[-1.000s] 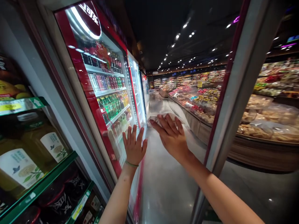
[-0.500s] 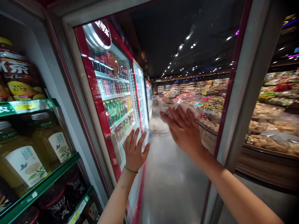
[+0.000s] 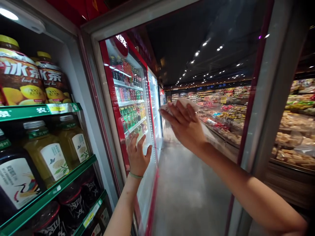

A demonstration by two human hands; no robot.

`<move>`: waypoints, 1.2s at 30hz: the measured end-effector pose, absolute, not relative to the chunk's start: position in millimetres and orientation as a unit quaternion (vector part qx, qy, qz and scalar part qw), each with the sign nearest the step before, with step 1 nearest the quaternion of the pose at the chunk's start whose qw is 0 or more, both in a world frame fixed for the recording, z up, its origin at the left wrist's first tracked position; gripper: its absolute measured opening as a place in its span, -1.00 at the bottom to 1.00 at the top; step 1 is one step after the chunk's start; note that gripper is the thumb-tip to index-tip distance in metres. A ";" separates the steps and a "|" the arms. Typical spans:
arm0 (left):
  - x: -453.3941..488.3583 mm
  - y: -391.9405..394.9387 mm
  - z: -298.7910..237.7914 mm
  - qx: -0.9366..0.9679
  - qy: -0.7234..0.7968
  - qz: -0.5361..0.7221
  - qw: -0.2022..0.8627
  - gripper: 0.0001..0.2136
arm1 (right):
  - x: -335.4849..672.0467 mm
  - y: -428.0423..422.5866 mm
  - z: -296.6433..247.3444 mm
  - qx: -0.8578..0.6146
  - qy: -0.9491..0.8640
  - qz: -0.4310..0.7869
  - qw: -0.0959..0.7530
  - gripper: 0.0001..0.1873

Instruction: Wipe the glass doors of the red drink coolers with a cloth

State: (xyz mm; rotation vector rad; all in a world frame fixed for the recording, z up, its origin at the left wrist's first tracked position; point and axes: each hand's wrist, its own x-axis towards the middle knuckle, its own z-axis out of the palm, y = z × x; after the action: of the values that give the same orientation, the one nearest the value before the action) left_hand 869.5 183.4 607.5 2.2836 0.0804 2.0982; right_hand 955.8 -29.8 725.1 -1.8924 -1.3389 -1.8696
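In front of me stands a glass door with a grey frame (image 3: pixel 273 98), swung out from a drinks fridge. My right hand (image 3: pixel 188 131) presses a thin white wipe (image 3: pixel 194 105) against the glass; it shows above and beside the fingers, and I cannot tell whether it is cloth or paper. Lower and further left, my left hand (image 3: pixel 138 155) is at the glass with its fingers spread and nothing in it. A thin green band (image 3: pixel 136 175) circles the left wrist.
Bottles of iced tea (image 3: pixel 21 78) and yellow-green drinks (image 3: pixel 54 157) fill the fridge shelves at left, behind green shelf strips (image 3: pixel 49 196). Through the glass I see a red drinks cooler (image 3: pixel 133 114), a grey floor aisle (image 3: pixel 179 183) and packaged food displays (image 3: pixel 231 114).
My right hand has slid left across the glass with the wipe. My left hand stays near its place, fingers a little more bent. The view has shifted left, showing more of the shelves.
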 end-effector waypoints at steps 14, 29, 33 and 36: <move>844.9 220.3 585.2 0.772 0.033 0.633 0.039 -0.47 | 950.6 12.0 719.2 -0.588 -0.574 -0.569 0.017 -0.33; 829.4 238.4 579.6 0.802 0.050 0.592 0.060 -0.37 | 944.8 57.4 740.6 -0.602 -0.535 -0.588 0.078 -0.37; 827.8 244.1 572.5 0.805 0.058 0.587 0.069 -0.33 | 941.7 77.3 735.2 -0.549 -0.633 -0.546 -0.008 -0.48; 826.2 248.7 565.1 0.806 0.062 0.584 0.073 -0.34 | 941.4 90.7 743.8 -0.557 -0.615 -0.558 0.022 -0.47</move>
State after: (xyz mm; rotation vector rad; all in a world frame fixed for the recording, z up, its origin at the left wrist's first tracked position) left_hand 826.2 248.7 565.1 2.4202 0.1873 1.7555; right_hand 941.4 90.7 743.8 -1.7243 -1.9055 -1.7278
